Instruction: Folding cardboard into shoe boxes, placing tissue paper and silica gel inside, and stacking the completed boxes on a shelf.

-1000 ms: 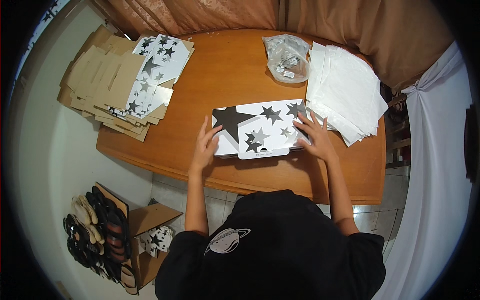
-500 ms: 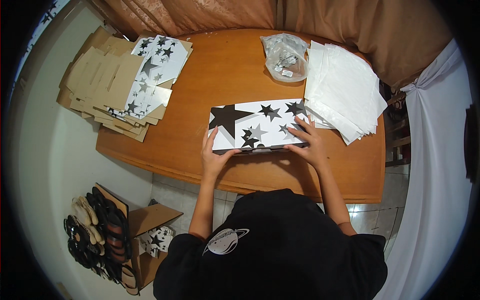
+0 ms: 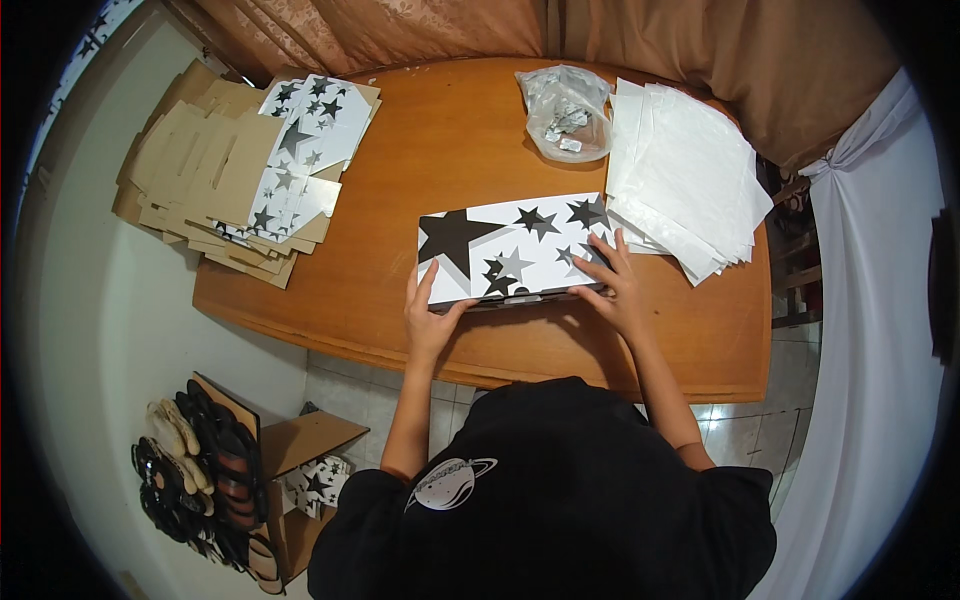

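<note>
A closed white cardboard box (image 3: 545,262) printed with black and grey stars lies on the wooden table in front of me. My left hand (image 3: 432,317) grips its left front corner, thumb along the front edge and fingers on the left side. At the right end, my right hand (image 3: 617,288) holds it with the fingers spread over the lid and the thumb at the front edge. A small tab slot shows in the middle of the front edge. The underside and back of the box are hidden.
Flat cardboard box blanks (image 3: 200,165) are piled at the table's far left. A clear plastic bag (image 3: 566,112) with small silvery pieces stands at the back, beside a stack of white paper sheets (image 3: 690,180). Sandals (image 3: 200,470) and a cardboard carton (image 3: 315,440) are at the lower left.
</note>
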Motion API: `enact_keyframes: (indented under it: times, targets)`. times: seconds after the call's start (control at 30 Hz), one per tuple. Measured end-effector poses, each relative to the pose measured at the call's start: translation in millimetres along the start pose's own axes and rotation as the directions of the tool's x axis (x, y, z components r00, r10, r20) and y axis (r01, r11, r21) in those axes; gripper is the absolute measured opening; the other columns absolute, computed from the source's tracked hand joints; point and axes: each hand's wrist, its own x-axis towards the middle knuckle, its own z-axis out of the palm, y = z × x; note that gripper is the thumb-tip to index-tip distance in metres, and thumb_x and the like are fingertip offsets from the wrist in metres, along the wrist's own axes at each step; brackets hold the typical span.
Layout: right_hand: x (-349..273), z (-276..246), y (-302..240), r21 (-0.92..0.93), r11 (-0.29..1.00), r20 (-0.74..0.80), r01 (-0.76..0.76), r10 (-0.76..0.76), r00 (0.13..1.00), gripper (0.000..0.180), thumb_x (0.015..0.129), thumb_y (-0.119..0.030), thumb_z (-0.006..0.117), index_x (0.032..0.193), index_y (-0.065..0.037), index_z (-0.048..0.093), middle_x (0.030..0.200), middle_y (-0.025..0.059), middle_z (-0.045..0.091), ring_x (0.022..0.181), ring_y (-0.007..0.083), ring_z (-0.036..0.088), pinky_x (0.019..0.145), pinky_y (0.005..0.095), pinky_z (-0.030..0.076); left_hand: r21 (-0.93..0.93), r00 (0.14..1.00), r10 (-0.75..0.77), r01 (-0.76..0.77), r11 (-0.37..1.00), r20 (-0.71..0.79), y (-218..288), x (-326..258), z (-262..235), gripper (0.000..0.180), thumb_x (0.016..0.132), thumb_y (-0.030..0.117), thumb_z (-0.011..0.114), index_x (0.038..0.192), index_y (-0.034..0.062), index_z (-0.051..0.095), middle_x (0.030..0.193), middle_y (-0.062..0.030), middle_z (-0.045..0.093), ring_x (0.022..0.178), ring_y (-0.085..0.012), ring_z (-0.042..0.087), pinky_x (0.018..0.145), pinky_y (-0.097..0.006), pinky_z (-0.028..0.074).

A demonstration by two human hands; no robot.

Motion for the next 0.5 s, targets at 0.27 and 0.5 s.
enact_keyframes:
  times: [0.27, 0.5]
  targets:
    - [-2.2, 3.2, -1.0, -0.020, 1.000, -0.008, 0.004, -0.004, 1.000, 0.038, 0.065, -0.016, 0.075, 0.102, -0.017, 0.067, 0.127, 0.0054, 0.049, 0.130, 0.0360, 0.023, 0.101, 0.0459, 0.030, 0.030, 0.999, -0.016, 0.015, 0.999, 0.029, -7.0, -0.8, 0.9, 0.072, 0.061, 0.018, 0.080, 0.122, 0.0007, 0.048, 0.122, -0.0201, 0.043, 0.108, -0.0319, 0.050, 0.086, -0.035, 0.044]
    - [1.4, -6.9, -17.8, -0.334, 0.941, 0.034, -0.049, 0.064, 0.997, 0.032, 0.068, -0.036, 0.072, 0.094, -0.018, 0.069, 0.128, 0.0035, 0.048, 0.129, 0.0385, 0.024, 0.100, 0.0630, 0.003, 0.342, 0.991, 0.001, -0.047, 0.938, 0.134, 20.5, -4.2, -8.5, 0.072, 0.067, 0.033, 0.076, 0.128, 0.0103, 0.045, 0.139, -0.0242, 0.023, 0.129, -0.0371, 0.025, 0.102, -0.047, 0.025]
